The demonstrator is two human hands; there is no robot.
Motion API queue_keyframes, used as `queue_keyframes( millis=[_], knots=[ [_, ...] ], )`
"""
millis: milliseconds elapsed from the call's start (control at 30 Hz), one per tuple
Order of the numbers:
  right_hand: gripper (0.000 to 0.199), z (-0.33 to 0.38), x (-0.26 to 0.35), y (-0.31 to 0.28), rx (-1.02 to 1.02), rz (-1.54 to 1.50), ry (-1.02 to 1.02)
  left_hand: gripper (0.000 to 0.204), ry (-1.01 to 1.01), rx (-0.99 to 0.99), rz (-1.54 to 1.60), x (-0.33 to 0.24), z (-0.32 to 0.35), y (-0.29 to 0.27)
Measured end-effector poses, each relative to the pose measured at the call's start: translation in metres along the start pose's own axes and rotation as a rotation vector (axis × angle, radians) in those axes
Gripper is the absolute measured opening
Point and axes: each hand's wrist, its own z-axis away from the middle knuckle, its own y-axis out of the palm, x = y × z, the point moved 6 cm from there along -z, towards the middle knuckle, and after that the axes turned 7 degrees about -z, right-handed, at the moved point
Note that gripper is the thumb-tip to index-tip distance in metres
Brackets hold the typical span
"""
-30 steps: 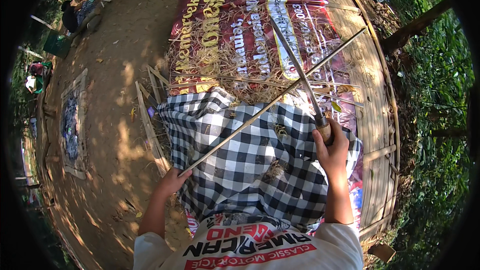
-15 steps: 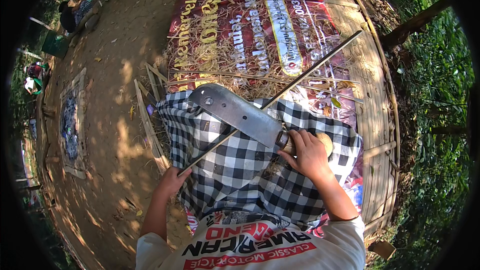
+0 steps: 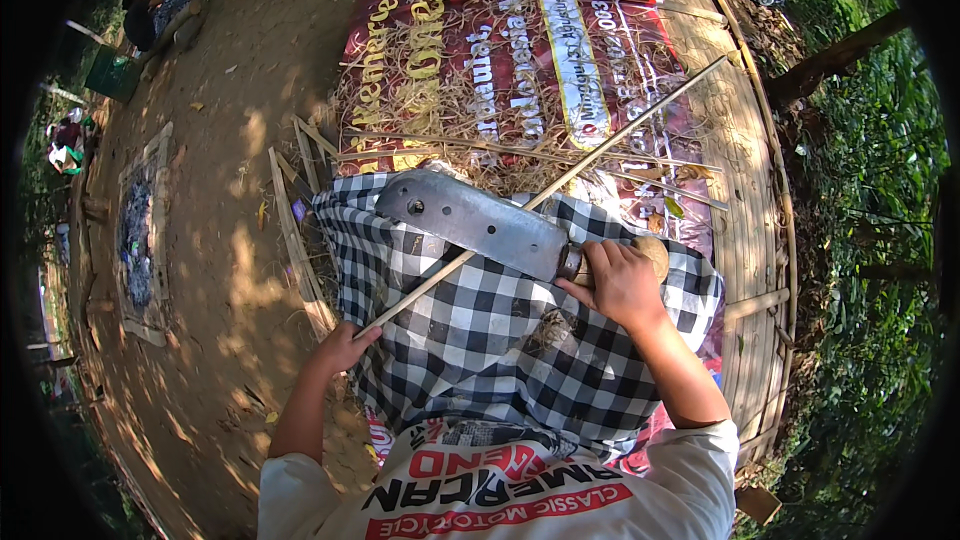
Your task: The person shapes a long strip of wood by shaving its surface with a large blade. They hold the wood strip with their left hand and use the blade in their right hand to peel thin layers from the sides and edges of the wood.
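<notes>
Head view: a long thin bamboo stick (image 3: 545,198) is seen lying slantwise across a black-and-white checked cloth (image 3: 500,340) that is spread over the person's lap. The near, lower end of the stick is held in the left hand (image 3: 345,348), whose grip is closed round it at the cloth's left edge; the far end reaches up and to the right, over a wooden slatted platform (image 3: 740,190). A broad grey cleaver blade (image 3: 470,223) is laid flat across the stick near its middle, touching it, with the blunt tip pointing up and to the left. The cleaver's rounded wooden handle (image 3: 652,252) is enclosed by the right hand (image 3: 620,285), the grip wrapped fully shut on it just behind the metal collar. Both forearms are seen coming in from the lower edge, above a white printed shirt (image 3: 500,490).

Beyond the cloth, a red printed banner (image 3: 480,30) is spread on the ground and is strewn with dry straw and thin bamboo slivers (image 3: 440,110). A few split bamboo strips (image 3: 295,230) are laid on the bare earth (image 3: 220,140) just left of the cloth. Further left, a flat rectangular mat (image 3: 140,230) is lying on the dirt. Green plants (image 3: 870,240) are seen past the platform on the right.
</notes>
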Motion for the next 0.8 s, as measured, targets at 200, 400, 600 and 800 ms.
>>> queue_keyframes(
  millis=[200,400,600,800],
  knots=[
    [0.054,0.000,-0.004,-0.011,0.004,0.053,-0.027,0.067,0.046,-0.014,0.005,-0.005,0.003,0.001],
    [0.052,0.008,-0.042,-0.035,0.008,0.172,0.113,0.085,0.001,-0.036,0.048,-0.008,0.009,0.000],
    [0.040,0.036,-0.141,-0.107,-0.103,0.135,0.702,0.083,0.009,-0.004,-0.027,-0.010,0.008,-0.008],
    [0.040,0.043,-0.122,-0.107,-0.087,0.031,0.687,0.080,-0.002,-0.012,-0.079,-0.030,0.018,-0.022]
  ],
)
